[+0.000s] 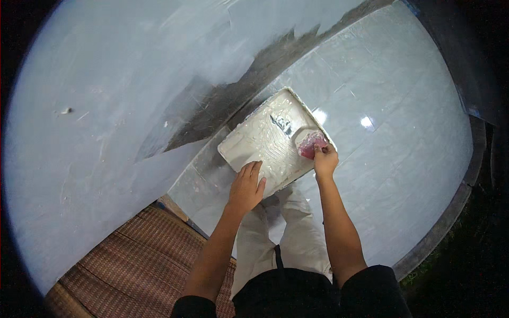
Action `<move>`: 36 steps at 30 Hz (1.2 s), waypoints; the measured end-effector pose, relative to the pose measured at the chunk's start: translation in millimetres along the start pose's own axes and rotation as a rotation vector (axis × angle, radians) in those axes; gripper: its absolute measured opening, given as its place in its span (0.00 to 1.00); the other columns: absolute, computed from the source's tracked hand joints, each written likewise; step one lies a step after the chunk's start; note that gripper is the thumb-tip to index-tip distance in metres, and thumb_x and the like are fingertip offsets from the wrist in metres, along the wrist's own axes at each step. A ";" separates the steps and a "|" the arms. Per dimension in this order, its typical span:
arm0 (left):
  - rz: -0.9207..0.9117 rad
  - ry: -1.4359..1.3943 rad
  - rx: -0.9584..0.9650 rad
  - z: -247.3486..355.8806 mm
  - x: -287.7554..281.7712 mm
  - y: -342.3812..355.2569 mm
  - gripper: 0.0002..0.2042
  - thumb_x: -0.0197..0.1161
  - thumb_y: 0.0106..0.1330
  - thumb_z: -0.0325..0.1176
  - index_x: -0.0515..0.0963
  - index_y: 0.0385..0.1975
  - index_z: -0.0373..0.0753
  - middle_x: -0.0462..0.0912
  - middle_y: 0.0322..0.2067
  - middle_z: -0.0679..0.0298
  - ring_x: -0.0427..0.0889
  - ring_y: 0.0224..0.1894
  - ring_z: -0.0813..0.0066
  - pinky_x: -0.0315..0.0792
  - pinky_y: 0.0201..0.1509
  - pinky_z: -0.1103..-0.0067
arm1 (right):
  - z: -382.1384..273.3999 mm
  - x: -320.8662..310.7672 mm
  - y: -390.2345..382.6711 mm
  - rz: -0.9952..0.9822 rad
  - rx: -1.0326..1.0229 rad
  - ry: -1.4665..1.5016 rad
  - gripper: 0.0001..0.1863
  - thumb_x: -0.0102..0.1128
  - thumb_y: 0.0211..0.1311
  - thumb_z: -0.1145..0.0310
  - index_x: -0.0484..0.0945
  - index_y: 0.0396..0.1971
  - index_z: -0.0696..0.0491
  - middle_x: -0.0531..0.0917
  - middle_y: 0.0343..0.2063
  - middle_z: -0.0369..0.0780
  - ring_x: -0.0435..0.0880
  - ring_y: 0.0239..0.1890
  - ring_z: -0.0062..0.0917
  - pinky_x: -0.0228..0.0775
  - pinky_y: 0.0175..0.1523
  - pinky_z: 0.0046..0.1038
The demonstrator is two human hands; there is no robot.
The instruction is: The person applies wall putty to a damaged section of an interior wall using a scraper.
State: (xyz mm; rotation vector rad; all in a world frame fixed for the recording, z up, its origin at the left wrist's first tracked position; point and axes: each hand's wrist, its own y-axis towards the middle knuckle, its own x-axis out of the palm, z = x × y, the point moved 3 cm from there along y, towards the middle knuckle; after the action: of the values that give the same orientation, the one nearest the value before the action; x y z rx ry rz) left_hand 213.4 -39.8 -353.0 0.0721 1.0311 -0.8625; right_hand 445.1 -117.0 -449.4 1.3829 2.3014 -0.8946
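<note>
A white rectangular paint tray [231, 153], thickly smeared with creamy white paint, lies in front of my legs with a dark bare patch on its floor. My right hand [326, 159] is closed on a flat red tool [307, 146] whose far end is coated in white, over the tray's right side; the tool's exact kind is hard to make out. Over the tray's near left rim rests my left hand [248, 185], its fingers stretched out and thumb apart, nothing held in it.
A wall [106, 79], mostly coated pale, rises on the left, with an uncoated dark grey strip [212, 106] along its foot. Glossy grey floor tiles [392, 175] spread right to a curb-like edge [440, 228]. A brown woven mat [143, 259] lies at lower left.
</note>
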 end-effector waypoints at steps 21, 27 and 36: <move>0.050 -0.142 -0.031 -22.0 38.1 15.3 0.25 0.53 0.61 0.33 0.61 0.58 0.30 0.67 0.54 0.45 0.65 0.58 0.49 0.59 0.62 0.63 | -71.0 10.8 6.0 0.097 -0.777 -0.348 0.01 0.56 0.56 0.76 0.75 0.27 0.57 0.77 0.21 0.44 0.77 0.23 0.42 0.68 0.27 0.38; 0.093 -0.198 -0.004 -24.6 48.0 19.1 0.24 0.51 0.63 0.31 0.61 0.59 0.31 0.66 0.55 0.44 0.65 0.57 0.46 0.58 0.62 0.62 | -72.2 26.2 23.2 0.037 -0.841 -0.497 0.02 0.55 0.57 0.74 0.75 0.27 0.56 0.79 0.22 0.44 0.78 0.24 0.41 0.70 0.28 0.39; 0.106 -0.230 -0.023 -34.9 55.5 16.5 0.25 0.52 0.63 0.34 0.61 0.58 0.29 0.66 0.56 0.44 0.64 0.59 0.47 0.58 0.62 0.61 | -61.8 43.5 32.4 -0.005 -0.885 -0.578 0.04 0.53 0.51 0.78 0.74 0.29 0.55 0.80 0.23 0.44 0.79 0.27 0.41 0.72 0.30 0.39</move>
State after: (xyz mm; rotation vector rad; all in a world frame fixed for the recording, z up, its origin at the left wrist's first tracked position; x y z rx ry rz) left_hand 211.6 -46.4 -420.3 0.0073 0.8143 -0.7435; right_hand 455.4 -36.3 -438.1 0.6208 1.8488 -0.1506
